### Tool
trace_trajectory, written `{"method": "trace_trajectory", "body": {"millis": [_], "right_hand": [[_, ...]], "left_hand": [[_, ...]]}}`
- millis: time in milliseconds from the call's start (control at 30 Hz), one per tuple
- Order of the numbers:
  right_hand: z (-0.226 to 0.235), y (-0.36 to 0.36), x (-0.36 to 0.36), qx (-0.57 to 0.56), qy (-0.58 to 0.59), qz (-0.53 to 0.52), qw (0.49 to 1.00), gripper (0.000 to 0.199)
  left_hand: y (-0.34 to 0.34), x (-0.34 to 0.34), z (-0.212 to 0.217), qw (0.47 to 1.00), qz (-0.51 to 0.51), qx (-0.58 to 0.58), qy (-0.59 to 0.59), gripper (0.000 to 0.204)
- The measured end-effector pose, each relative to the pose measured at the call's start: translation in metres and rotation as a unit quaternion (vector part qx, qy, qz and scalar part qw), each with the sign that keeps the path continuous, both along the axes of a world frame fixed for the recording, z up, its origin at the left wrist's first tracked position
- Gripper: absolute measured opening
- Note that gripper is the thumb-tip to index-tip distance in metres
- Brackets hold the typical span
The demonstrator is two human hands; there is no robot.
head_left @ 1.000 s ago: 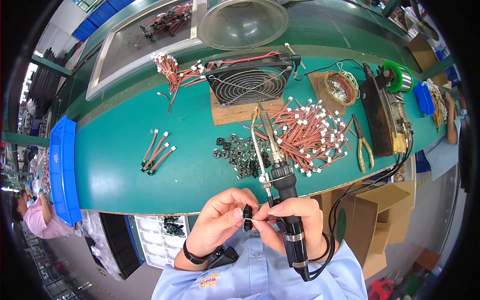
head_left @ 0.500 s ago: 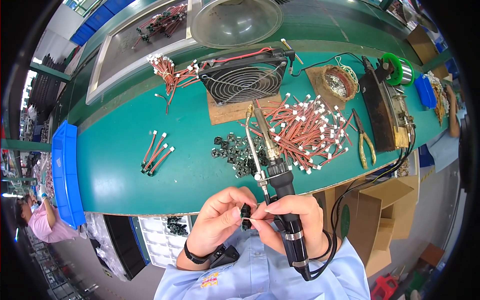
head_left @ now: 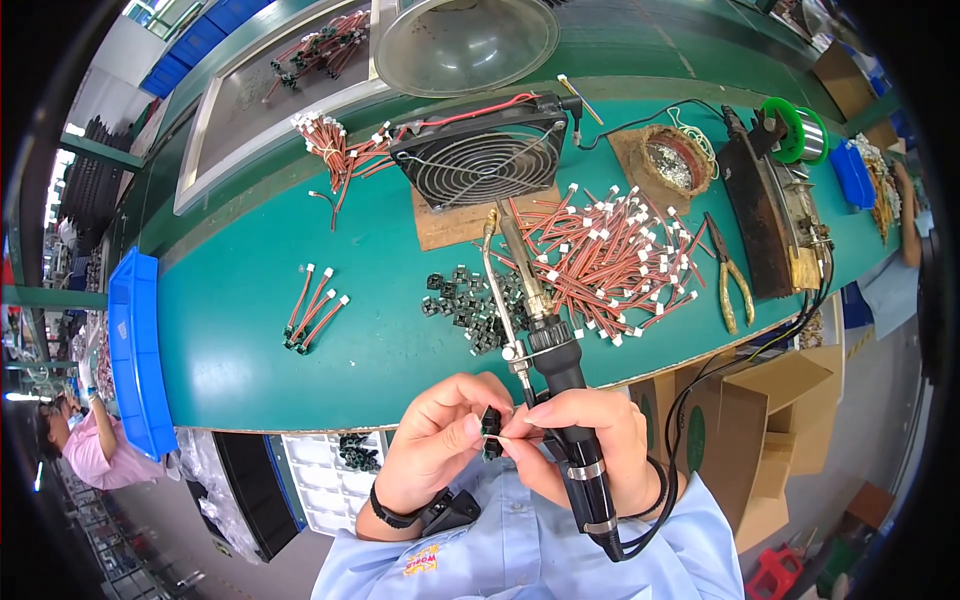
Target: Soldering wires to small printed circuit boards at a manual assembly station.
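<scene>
My left hand (head_left: 445, 430) is closed, pinching a small black component (head_left: 491, 432) with a bit of green on it, just past the table's near edge. My right hand (head_left: 590, 440) is closed round a black-handled soldering iron (head_left: 560, 365). Its thumb and fingertips also meet at the black component, by what looks like a thin wire end. A metal solder-feed tube (head_left: 496, 290) runs along the iron, whose tip points away over the table. Beyond the hands lie a pile of small black components (head_left: 478, 310) and a heap of red-and-black wire leads with white plugs (head_left: 610, 255).
A fan (head_left: 485, 160) stands on a wooden board at the back. Rightward are a solder pot (head_left: 675, 165), pliers (head_left: 732, 275) and a green solder spool (head_left: 797, 132). Three wired pieces (head_left: 315, 315) lie left, near a blue bin (head_left: 140, 350). Cables (head_left: 690, 395) trail from the iron.
The view has shifted very slightly. Both hands keep the same grip on the black component and the soldering iron.
</scene>
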State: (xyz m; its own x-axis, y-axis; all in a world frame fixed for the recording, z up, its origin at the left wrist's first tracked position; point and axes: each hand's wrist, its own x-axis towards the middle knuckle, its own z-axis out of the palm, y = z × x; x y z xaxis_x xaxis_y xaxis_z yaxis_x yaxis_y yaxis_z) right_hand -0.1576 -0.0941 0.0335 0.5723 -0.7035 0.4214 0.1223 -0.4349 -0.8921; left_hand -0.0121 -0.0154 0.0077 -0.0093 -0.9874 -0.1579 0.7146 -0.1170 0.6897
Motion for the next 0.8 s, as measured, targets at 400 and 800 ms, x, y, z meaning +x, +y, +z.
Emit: {"method": "trace_trajectory", "body": {"millis": [400,800], "right_hand": [[0.0007,-0.0029,0.0001,-0.004,0.003,-0.003,1.000,0.041],[-0.0012,-0.0039,-0.0002,0.004,-0.013,0.001,1.000,0.041]], "left_hand": [[0.0009,0.0003,-0.0006,1.000,0.008,0.004,-0.027,0.022],[-0.0009,-0.0007,0.0000,1.000,0.001,-0.009,-0.007,0.022]]}}
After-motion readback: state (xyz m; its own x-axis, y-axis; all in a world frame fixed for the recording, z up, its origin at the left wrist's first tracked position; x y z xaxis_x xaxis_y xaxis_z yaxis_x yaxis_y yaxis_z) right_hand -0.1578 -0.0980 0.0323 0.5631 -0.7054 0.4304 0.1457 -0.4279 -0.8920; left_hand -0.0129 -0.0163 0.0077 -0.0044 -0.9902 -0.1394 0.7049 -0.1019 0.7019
